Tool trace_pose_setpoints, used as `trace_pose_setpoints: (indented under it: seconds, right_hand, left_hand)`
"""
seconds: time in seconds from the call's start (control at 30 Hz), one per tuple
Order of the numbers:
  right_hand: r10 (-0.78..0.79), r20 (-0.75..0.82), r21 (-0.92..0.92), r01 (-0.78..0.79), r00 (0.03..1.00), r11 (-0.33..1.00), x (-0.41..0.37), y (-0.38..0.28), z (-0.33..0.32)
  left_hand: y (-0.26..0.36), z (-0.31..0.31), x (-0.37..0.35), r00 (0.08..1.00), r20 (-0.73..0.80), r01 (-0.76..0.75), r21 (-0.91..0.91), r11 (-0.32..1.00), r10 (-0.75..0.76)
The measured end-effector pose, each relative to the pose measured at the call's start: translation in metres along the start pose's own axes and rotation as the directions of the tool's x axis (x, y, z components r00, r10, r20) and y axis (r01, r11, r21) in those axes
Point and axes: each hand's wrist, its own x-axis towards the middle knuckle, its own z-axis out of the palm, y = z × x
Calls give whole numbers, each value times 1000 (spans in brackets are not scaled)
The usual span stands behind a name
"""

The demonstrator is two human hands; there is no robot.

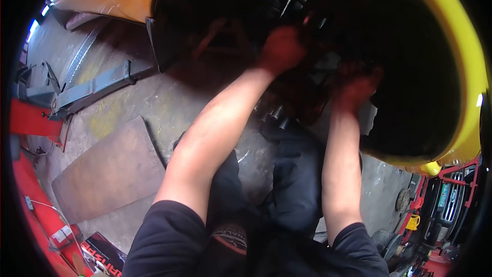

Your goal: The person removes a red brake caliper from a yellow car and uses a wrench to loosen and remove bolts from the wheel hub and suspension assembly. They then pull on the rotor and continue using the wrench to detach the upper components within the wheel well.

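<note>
With no wheel in the yellow arch (464,72), the left hand (281,48) and right hand (353,84) are deep among dark parts (289,1), grips lost in shadow, so mid-job, I'd say.

My left hand (281,48) and right hand (356,84) are blurred inside the dark wheel arch (420,87); their fingers and whatever they touch I cannot make out. Lower left, the box (102,256) is cut off by the edge.

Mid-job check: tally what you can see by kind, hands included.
Hands: 2, left hand and right hand
Yellow wheel arch: 1
Flat board on the floor: 1
Grey lift arm: 1
Total: 5
</note>
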Motion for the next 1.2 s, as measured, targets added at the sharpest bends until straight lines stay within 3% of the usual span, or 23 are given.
trace_pose_setpoints:
  seconds: [0.03,0.07,0.1,0.2,0.27,0.37,0.47,0.53,0.6,0.67,0.73,0.8,0.83,0.87,0.93,0.97,1.03,1.07,1.13,1.2]
  right_hand:
    - [59,10,54,-60,998,997,17,0,1]
    - [-48,-2,-15,48,999,999,47,7,-5]
    - [-156,-6,-85,155,988,984,70,14,-11]
    - [-68,-70,-168,55,995,984,73,5,18]
    - [-73,0,-140,72,997,988,64,5,20]
    - [-74,98,-110,85,992,990,33,-1,6]
    - [-97,48,-76,100,994,992,-36,0,5]
    - [-191,314,-138,244,930,960,-52,17,-23]
    - [-239,377,-187,326,895,927,-63,23,-33]
    - [-260,391,-235,369,883,899,-66,22,-38]
    - [-263,372,-274,376,890,885,-62,20,-37]
    - [-258,376,-122,323,890,938,-41,19,-43]
    - [-251,375,-45,288,893,957,-29,20,-46]
    - [-175,328,3,184,928,983,-22,19,-42]
    - [-13,241,111,-14,970,994,-13,8,-22]
    - [-44,121,48,39,992,998,-11,4,-9]
    - [-125,-107,-99,114,986,988,-10,2,16]
    - [-115,-77,-133,104,990,986,2,3,15]
    - [-98,-19,-195,92,995,976,35,-2,11]
    - [-119,-82,-220,98,990,971,48,-3,21]
  left_hand:
    - [-4,-1,-10,996,-64,-63,6,998,63]
    - [-6,-4,-20,983,-133,-125,15,992,125]
    - [-6,-10,-36,992,-107,-79,-69,994,72]
    - [1,-25,-69,997,-25,70,-217,974,-77]
    - [1,-29,-71,985,7,170,-180,969,-171]
    - [-6,-28,-48,997,-54,51,62,997,-47]
    - [5,-29,-10,982,101,151,81,985,-159]
    - [-5,-8,15,996,-38,-82,98,992,87]
    - [-12,10,34,976,58,-219,293,931,211]
    - [-16,24,56,915,375,-354,580,734,145]
    - [-37,49,73,928,271,-356,447,821,254]
    - [-31,42,74,938,269,-314,384,868,220]
    - [-25,36,71,937,323,-263,395,881,135]
    - [-16,26,65,925,377,-212,408,888,48]
    - [-12,16,54,909,410,-270,456,848,69]
    - [-10,11,48,903,422,-296,475,829,80]
    - [2,-11,20,961,274,26,42,999,-37]
    - [9,-22,5,968,220,166,-202,965,-121]
    - [-10,-13,-43,983,-140,-130,-70,989,119]
    - [17,-44,-79,979,47,202,-224,953,-197]
